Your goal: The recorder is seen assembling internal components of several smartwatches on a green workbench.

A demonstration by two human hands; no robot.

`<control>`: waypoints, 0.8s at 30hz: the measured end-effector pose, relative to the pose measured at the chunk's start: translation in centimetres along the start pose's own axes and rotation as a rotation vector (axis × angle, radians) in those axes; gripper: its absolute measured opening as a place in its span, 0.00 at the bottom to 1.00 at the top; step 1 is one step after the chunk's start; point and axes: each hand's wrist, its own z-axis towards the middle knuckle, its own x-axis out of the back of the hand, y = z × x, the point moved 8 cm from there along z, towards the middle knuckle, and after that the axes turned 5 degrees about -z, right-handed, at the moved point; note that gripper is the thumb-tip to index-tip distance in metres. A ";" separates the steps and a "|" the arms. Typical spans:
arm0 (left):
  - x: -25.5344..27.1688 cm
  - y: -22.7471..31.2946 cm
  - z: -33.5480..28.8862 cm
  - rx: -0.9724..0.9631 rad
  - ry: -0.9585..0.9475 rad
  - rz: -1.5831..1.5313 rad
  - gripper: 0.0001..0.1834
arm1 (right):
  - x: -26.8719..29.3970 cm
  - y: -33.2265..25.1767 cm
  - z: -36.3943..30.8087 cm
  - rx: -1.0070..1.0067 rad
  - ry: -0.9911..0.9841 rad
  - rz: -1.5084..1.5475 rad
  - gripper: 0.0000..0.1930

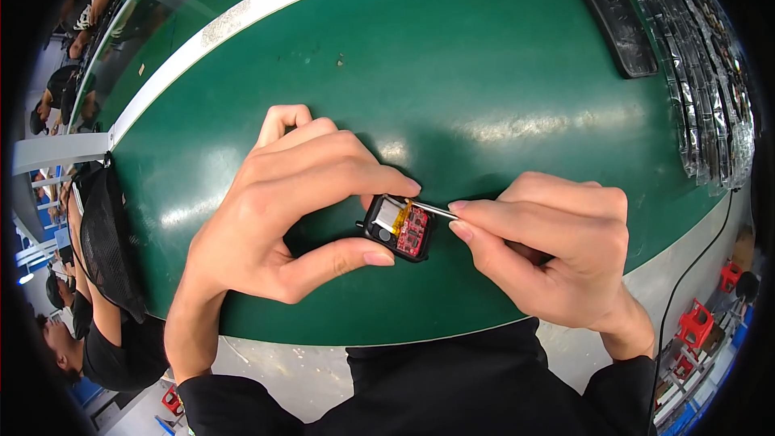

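Between the thumb and index finger of my left hand [299, 202] is a small black device housing [421, 252], gripped by its edges with the inside facing up. Inside it show a red circuit board [413, 230], a silver battery-like block [388, 215] and a strip of yellow tape [400, 221]. My right hand [549, 242] pinches a thin metal tool [436, 209] between thumb and index finger. The tool's end reaches the upper edge of the housing, near my left index fingertip. Its exact tip shape is too small to tell.
Stacks of clear plastic trays [698, 73] stand at the far right, beside a long black strip-like object [617, 24]. The green table [484, 56] has a curved near edge. A black mesh bag [109, 234] hangs at the left, where other people sit. A dark cable [674, 299] runs down at the right.
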 end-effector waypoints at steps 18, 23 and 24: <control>-0.1 0.7 0.1 -0.033 -0.011 0.027 0.27 | 0.3 -0.4 -0.3 0.052 0.005 0.016 0.08; 0.3 0.5 0.1 -0.019 0.013 -0.008 0.29 | 1.4 -0.2 0.0 -0.005 0.165 -0.012 0.10; 0.3 0.6 0.0 -0.008 0.026 -0.012 0.30 | 1.4 -0.5 0.1 0.019 0.166 -0.012 0.10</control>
